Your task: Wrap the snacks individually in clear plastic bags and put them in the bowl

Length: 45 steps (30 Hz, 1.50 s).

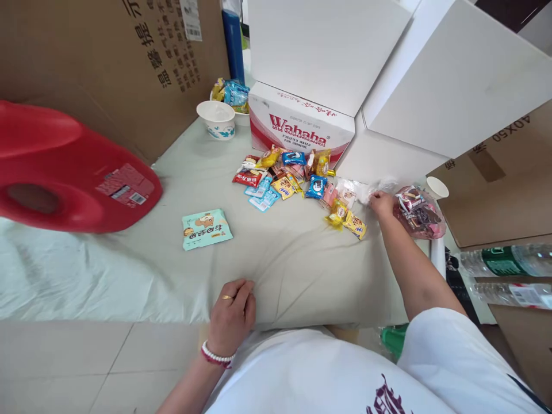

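Observation:
My left hand [233, 310] rests on the near edge of the cloth-covered table, fingers curled in, with nothing visible in them. Over at the right, my right hand [382, 204] pinches the crumpled mouth of a clear plastic bag [425, 221]. Dark and red wrapped snacks show inside that bag, partly behind my wrist. Left of this hand lies a loose pile of small wrapped snacks [284, 172], with a blue packet [316, 187] and a yellow packet [355, 225] among those nearest it. A flat mint-green packet [207, 229] lies apart, beyond my left hand.
Behind the snacks stands a Wahaha water carton [302, 123], with white panels [328, 46] behind it. A paper bowl [218, 119] stands at the back left, beside more packets. A large red jug [77, 172] occupies the left. Plastic bottles [509, 260] lie at the right.

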Each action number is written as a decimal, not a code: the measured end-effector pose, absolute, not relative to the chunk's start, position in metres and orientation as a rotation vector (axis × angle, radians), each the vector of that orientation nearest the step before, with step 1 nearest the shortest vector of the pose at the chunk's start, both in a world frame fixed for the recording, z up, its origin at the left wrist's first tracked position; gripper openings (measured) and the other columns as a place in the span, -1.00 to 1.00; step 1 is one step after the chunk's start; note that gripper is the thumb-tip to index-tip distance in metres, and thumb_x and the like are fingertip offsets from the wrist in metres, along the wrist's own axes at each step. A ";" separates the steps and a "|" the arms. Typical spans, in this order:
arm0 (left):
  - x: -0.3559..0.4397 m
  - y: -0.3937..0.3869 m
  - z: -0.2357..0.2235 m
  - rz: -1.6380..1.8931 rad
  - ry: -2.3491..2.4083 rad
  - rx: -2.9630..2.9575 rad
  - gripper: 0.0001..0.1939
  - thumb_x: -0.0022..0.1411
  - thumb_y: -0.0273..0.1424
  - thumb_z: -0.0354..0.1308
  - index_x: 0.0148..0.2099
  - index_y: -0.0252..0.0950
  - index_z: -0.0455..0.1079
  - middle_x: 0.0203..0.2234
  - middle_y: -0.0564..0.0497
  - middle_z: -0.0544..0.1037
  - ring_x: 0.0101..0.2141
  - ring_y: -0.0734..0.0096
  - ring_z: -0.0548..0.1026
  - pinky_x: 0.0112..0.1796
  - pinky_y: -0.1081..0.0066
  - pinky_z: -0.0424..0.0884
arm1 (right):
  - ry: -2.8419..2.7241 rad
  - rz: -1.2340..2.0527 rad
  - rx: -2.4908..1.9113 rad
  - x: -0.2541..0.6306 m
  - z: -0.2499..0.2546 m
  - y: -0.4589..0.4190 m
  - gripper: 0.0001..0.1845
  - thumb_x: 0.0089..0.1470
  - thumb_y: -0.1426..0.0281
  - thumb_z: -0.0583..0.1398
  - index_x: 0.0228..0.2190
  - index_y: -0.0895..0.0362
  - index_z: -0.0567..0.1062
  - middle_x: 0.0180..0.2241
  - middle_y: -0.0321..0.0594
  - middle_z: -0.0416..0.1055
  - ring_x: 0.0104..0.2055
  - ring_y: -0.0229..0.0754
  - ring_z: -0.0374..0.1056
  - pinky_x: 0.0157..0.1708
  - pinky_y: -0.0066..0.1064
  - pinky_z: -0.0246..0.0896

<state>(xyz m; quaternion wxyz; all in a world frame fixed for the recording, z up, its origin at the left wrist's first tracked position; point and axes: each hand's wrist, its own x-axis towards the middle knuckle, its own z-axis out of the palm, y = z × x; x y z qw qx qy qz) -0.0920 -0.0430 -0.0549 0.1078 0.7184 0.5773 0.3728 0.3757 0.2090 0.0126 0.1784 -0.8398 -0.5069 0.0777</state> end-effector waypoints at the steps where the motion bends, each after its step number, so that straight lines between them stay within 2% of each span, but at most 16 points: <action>1: -0.092 -0.043 -0.054 1.108 1.687 2.096 -0.76 0.26 -0.50 0.08 -0.08 -0.23 0.51 -0.20 -0.12 0.54 -0.22 0.24 0.56 -0.17 0.27 0.55 | -1.381 0.227 -2.323 0.375 0.017 0.204 -0.72 0.08 0.33 0.14 -0.27 0.25 0.55 -0.35 -0.03 0.56 -0.29 -0.07 0.46 -0.21 -0.32 0.33; 7: -0.097 -0.042 -0.036 1.102 1.610 1.893 -0.81 0.33 -0.44 0.05 -0.11 -0.24 0.48 -0.20 -0.10 0.54 -0.24 0.30 0.56 -0.19 0.32 0.50 | -1.141 0.321 -1.987 0.341 0.038 0.153 -0.76 0.08 0.22 0.12 -0.31 0.13 0.43 -0.43 -0.22 0.47 -0.46 -0.25 0.30 -0.47 -0.44 0.23; 10: -0.085 -0.036 -0.019 1.117 1.525 1.752 -0.83 0.37 -0.39 0.03 -0.15 -0.24 0.46 -0.26 -0.06 0.54 -0.26 0.33 0.53 -0.24 0.36 0.48 | -1.040 0.679 -1.668 0.298 0.034 0.109 -0.74 -0.04 0.18 0.26 -0.36 0.08 0.41 -0.49 -0.35 0.37 -0.55 -0.34 0.18 -0.58 -0.52 0.10; 13: -0.054 -0.022 -0.004 1.113 1.389 1.605 -0.84 0.37 -0.33 0.06 -0.15 -0.23 0.45 -0.30 -0.03 0.52 -0.29 0.39 0.51 -0.30 0.41 0.45 | -0.871 1.057 -1.345 0.246 0.021 0.064 -0.65 -0.19 0.23 0.41 -0.39 0.07 0.43 -0.58 -0.43 0.27 -0.58 -0.38 0.10 -0.60 -0.54 0.01; 15: -0.029 -0.009 0.002 1.075 1.274 1.546 -0.83 0.34 -0.29 0.11 -0.12 -0.24 0.44 -0.28 -0.02 0.51 -0.30 0.40 0.49 -0.31 0.41 0.45 | -0.856 1.167 -1.318 0.214 0.011 0.039 -0.67 -0.16 0.21 0.42 -0.40 0.07 0.45 -0.61 -0.45 0.23 -0.59 -0.37 0.07 -0.60 -0.52 0.00; 18: 0.004 0.010 0.001 1.048 1.154 1.479 -0.71 0.25 -0.28 0.23 -0.01 -0.25 0.44 -0.22 -0.04 0.50 -0.27 0.39 0.49 -0.35 0.44 0.41 | -0.960 1.301 -1.350 0.182 -0.001 0.017 -0.68 -0.06 0.15 0.39 -0.40 0.08 0.48 -0.59 -0.42 0.25 -0.58 -0.35 0.08 -0.58 -0.49 0.01; 22: 0.023 0.020 -0.016 1.039 1.104 1.349 -0.88 0.22 -0.35 0.21 -0.21 -0.28 0.48 -0.39 0.03 0.49 -0.35 0.42 0.45 -0.32 0.44 0.36 | -0.994 1.508 -1.379 0.174 -0.005 0.008 -0.65 -0.02 0.10 0.39 -0.39 0.08 0.46 -0.56 -0.42 0.26 -0.58 -0.37 0.02 -0.62 -0.51 -0.09; 24: 0.022 0.020 -0.025 1.023 1.058 1.188 -0.85 0.21 -0.30 0.21 -0.28 -0.29 0.45 -0.48 0.08 0.46 -0.45 0.46 0.40 -0.38 0.45 0.32 | -0.939 1.580 -1.389 0.177 -0.003 0.008 -0.64 -0.03 0.10 0.40 -0.38 0.08 0.46 -0.54 -0.41 0.27 -0.59 -0.38 -0.01 -0.64 -0.52 -0.15; 27: 0.016 0.018 -0.031 0.969 1.017 1.070 -0.77 0.24 -0.22 0.18 -0.26 -0.31 0.45 -0.58 0.13 0.40 -0.55 0.50 0.31 -0.46 0.46 0.24 | -0.904 1.585 -1.361 0.180 0.001 0.006 -0.64 0.02 0.06 0.38 -0.36 0.07 0.48 -0.45 -0.35 0.33 -0.56 -0.37 0.02 -0.65 -0.52 -0.14; 30: 0.010 0.016 -0.025 0.945 1.075 1.230 -0.75 0.30 -0.24 0.11 -0.29 -0.29 0.49 -0.63 0.14 0.37 -0.55 0.49 0.29 -0.42 0.44 0.20 | -1.003 1.477 -1.330 0.177 0.003 0.003 -0.63 0.11 0.02 0.32 -0.22 0.03 0.53 -0.34 -0.29 0.39 -0.49 -0.33 0.11 -0.62 -0.51 -0.03; 32: 0.009 0.014 -0.020 0.966 1.115 1.370 -0.77 0.30 -0.27 0.12 -0.33 -0.28 0.49 -0.59 0.11 0.40 -0.49 0.46 0.32 -0.37 0.43 0.20 | -1.106 1.407 -1.343 0.174 0.004 0.002 -0.66 0.09 0.07 0.36 -0.22 0.03 0.56 -0.37 -0.30 0.38 -0.47 -0.32 0.13 -0.57 -0.50 0.03; 34: 0.008 0.013 -0.018 0.985 1.117 1.385 -0.78 0.27 -0.26 0.15 -0.34 -0.28 0.47 -0.56 0.10 0.41 -0.47 0.45 0.32 -0.37 0.43 0.20 | -1.113 1.378 -1.359 0.173 0.004 0.003 -0.70 0.04 0.13 0.40 -0.32 0.06 0.56 -0.45 -0.35 0.33 -0.51 -0.35 0.08 -0.56 -0.51 0.01; 39: 0.004 0.014 -0.023 0.987 1.016 0.977 -0.67 0.20 -0.09 0.23 -0.33 -0.27 0.36 -0.62 0.18 0.31 -0.58 0.55 0.24 -0.49 0.47 0.15 | -0.763 1.451 -1.283 0.185 0.009 0.003 -0.64 -0.09 0.16 0.47 -0.39 0.08 0.50 -0.52 -0.42 0.19 -0.57 -0.41 0.01 -0.61 -0.54 -0.09; 45: -0.007 0.015 -0.019 1.044 0.904 0.660 -0.53 0.05 -0.01 0.37 -0.34 -0.27 0.30 -0.49 0.11 0.46 -0.58 0.63 0.27 -0.54 0.52 0.12 | -0.536 1.444 -1.283 0.213 0.008 -0.009 -0.58 -0.18 0.23 0.51 -0.35 0.07 0.46 -0.51 -0.44 0.17 -0.57 -0.43 -0.05 -0.62 -0.58 -0.11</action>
